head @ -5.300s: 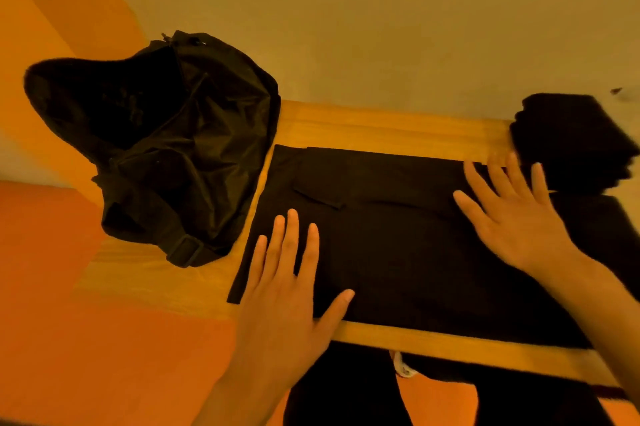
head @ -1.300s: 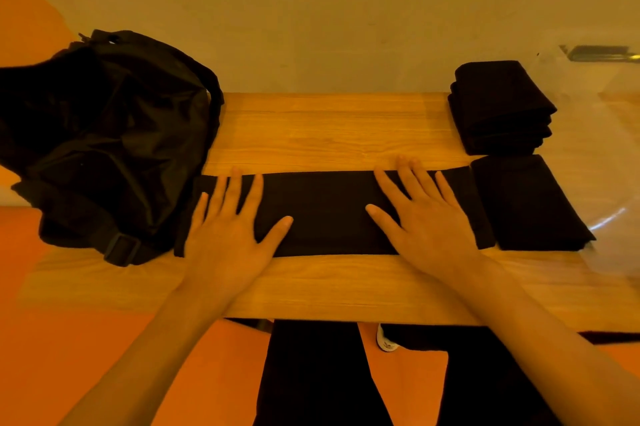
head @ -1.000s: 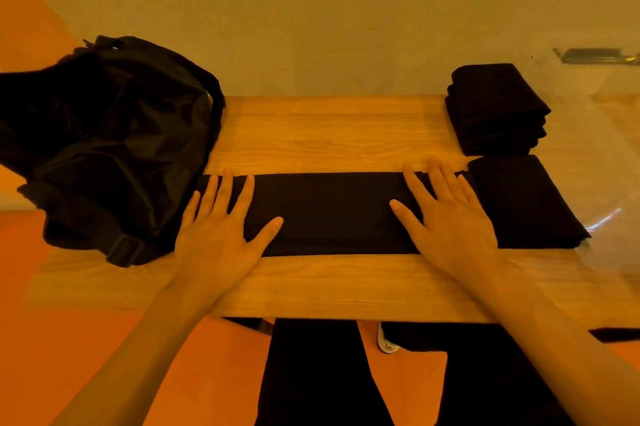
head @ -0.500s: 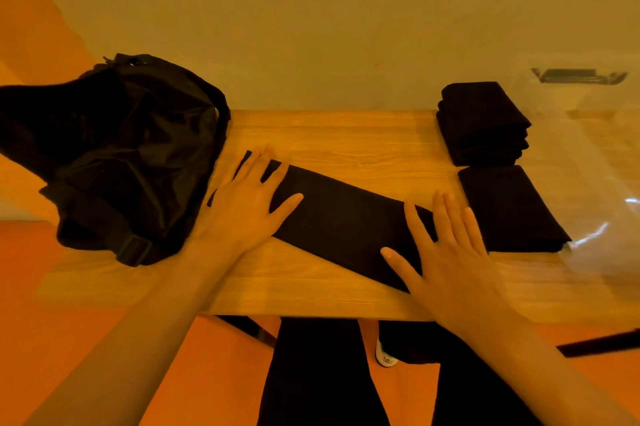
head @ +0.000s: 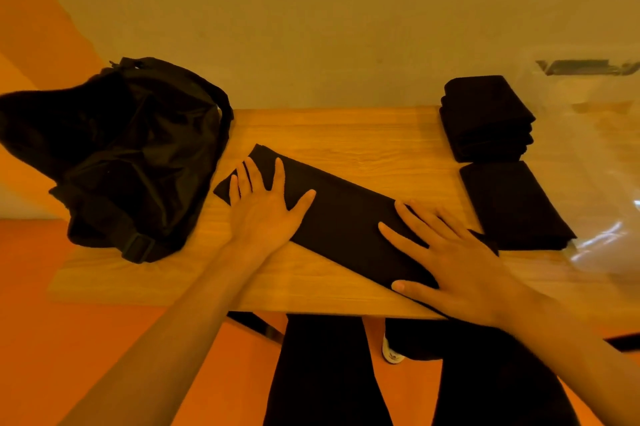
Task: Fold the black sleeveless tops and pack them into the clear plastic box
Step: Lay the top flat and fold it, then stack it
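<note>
Head view. A black top (head: 346, 217), folded into a long strip, lies diagonally across the centre of the wooden table (head: 346, 134). The left hand (head: 266, 211) lies flat on its upper-left end and the right hand (head: 457, 266) on its lower-right end. All fingers are straight and spread, gripping nothing, so the cloth sits beneath them. They are probably pinning it flat for a crosswise fold. Folded tops (head: 485, 117) wait at the right, beside the clear plastic box (head: 595, 155).

We see a crumpled black bag (head: 131, 155) slumped on the left end of the wooden table (head: 346, 134), a pale wall (head: 311, 27) behind that table and an orange floor (head: 69, 339) beneath it.
</note>
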Demonstrator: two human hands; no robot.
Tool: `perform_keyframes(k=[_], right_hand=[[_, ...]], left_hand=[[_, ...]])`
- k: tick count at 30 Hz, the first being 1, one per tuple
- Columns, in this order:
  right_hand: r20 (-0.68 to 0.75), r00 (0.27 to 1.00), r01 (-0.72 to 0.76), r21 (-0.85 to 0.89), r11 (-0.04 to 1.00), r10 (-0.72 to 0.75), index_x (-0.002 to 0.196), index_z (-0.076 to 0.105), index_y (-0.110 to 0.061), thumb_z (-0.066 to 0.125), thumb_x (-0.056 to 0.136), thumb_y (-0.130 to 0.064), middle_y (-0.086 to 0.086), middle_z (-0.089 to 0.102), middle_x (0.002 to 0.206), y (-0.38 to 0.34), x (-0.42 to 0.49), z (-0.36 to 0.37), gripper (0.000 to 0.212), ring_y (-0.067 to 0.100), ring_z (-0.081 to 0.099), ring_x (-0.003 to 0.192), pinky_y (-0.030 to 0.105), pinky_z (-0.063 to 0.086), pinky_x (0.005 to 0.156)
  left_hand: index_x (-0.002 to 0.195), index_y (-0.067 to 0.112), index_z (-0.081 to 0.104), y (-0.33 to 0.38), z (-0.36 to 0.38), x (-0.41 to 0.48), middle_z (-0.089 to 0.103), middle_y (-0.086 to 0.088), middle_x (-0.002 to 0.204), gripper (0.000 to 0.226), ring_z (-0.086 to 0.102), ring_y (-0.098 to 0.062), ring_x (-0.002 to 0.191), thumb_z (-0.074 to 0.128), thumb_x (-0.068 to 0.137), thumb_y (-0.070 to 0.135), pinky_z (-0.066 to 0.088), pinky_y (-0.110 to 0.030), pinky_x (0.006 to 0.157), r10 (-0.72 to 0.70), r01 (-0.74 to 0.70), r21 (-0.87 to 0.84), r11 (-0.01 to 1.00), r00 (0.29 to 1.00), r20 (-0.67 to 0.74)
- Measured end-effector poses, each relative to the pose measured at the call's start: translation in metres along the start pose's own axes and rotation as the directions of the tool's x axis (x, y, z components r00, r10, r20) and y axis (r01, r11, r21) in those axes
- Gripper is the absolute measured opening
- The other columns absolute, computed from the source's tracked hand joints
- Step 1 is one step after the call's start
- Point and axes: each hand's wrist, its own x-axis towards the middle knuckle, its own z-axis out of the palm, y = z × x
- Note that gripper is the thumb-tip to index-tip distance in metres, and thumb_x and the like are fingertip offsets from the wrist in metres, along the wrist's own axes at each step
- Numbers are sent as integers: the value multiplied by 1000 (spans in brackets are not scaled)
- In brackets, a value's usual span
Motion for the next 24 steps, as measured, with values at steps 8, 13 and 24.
perform_keyframes(k=[8, 13, 24], right_hand=[[-143, 932, -306, 187, 934, 334, 158, -6, -41, -9, 91, -79, 5, -14, 168, -51, -3, 20, 77, 23, -23, 152, 50, -2, 125], [-160, 935, -253, 323, 912, 316, 158, -8, -41, -8, 87, -82, 7, -24, 165, -63, -6, 6, 82, 24, -33, 148, 42, -16, 122], [-28, 944, 328, 18, 944, -328, 157, -4, -48, 25, 96, -79, -4, -18, 167, -5, 17, -1, 74, 15, -29, 150, 46, -17, 122]], left_hand=[[161, 38, -2, 23, -16, 64, -10, -11, 169, 93, -12, -25, 156, 5, 80, 85, -6, -42, 125, 292, -293, -2, 956, 955, 53], [161, 32, 18, 44, -25, 67, 2, -7, 170, 72, -6, -22, 156, 18, 99, 68, -6, -42, 124, 324, -335, -111, 936, 940, -101], [157, 50, -9, 77, -8, 60, -17, -9, 168, 91, -18, -43, 152, 11, 78, 93, -8, -69, 118, 125, -123, -30, 992, 990, 69]])
